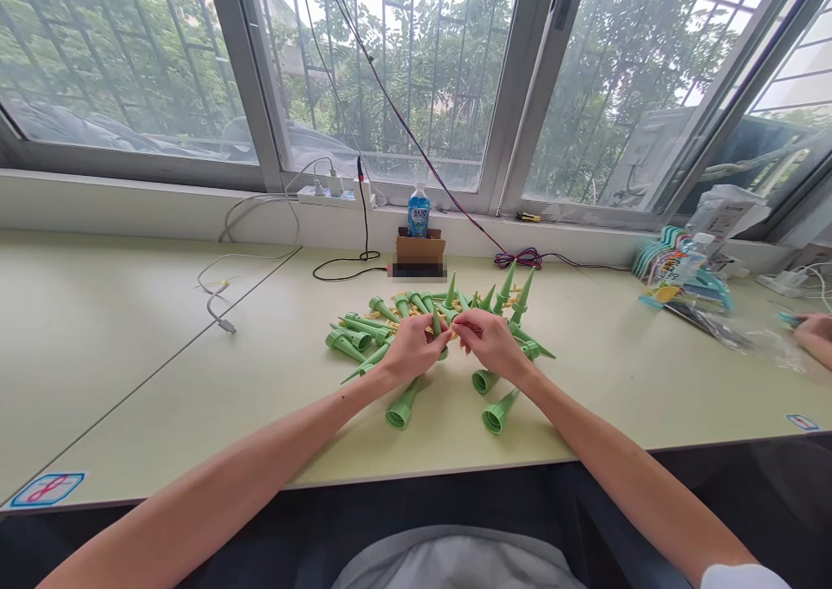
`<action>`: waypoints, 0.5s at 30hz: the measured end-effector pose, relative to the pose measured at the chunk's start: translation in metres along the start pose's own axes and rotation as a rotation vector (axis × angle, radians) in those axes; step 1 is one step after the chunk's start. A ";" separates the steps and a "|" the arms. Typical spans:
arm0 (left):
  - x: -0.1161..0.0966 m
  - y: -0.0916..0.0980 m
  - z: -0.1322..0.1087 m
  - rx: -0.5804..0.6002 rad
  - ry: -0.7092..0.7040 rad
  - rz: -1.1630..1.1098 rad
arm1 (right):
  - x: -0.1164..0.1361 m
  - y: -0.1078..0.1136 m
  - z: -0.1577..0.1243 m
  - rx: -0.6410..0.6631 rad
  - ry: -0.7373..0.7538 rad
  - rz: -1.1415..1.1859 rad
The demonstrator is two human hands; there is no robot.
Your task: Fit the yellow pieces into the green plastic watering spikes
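Several green plastic cones with threaded open ends lie and stand in a loose pile on the pale table. My left hand (417, 343) pinches a green cone (437, 320), its tip pointing up. Close beside it on the right, my right hand (489, 338) has its fingertips together on a small yellow piece (454, 333) near that cone. Other yellow pieces (513, 293) lie among the cones behind my hands. One loose cone (399, 413) lies in front of my left hand, and another (495, 417) lies near my right forearm.
A small cardboard box (420, 249) with a blue bottle (419, 211) stands at the back. A power strip (318, 196) sits on the sill, and a white cable (224, 323) lies left. Hangers (656, 255) and plastic bags are at right, near another person's hand (815, 338).
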State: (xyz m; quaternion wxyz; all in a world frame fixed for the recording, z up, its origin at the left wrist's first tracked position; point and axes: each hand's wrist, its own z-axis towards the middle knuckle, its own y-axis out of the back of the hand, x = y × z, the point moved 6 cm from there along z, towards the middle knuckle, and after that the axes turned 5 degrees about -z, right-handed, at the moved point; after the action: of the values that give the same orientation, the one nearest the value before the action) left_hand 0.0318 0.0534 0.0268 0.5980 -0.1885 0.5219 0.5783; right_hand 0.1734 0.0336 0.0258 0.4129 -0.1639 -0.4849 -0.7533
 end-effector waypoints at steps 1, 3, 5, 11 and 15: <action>0.000 0.000 0.000 -0.001 0.000 -0.001 | 0.000 0.000 0.000 0.000 0.002 -0.004; 0.000 0.000 0.000 -0.001 -0.002 -0.005 | 0.000 0.000 0.000 -0.001 0.006 -0.015; 0.000 0.000 0.000 -0.005 -0.001 -0.007 | 0.000 0.000 0.000 -0.006 0.009 -0.020; -0.001 0.000 0.000 -0.009 0.017 -0.018 | 0.000 0.001 0.000 -0.013 0.018 -0.026; -0.003 0.000 0.000 -0.002 0.031 -0.027 | 0.001 0.001 0.000 -0.018 0.020 -0.022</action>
State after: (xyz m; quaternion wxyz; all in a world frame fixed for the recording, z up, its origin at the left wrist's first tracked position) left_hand 0.0321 0.0518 0.0293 0.5972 -0.2050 0.5280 0.5679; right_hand 0.1736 0.0333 0.0272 0.4078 -0.1548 -0.4759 -0.7638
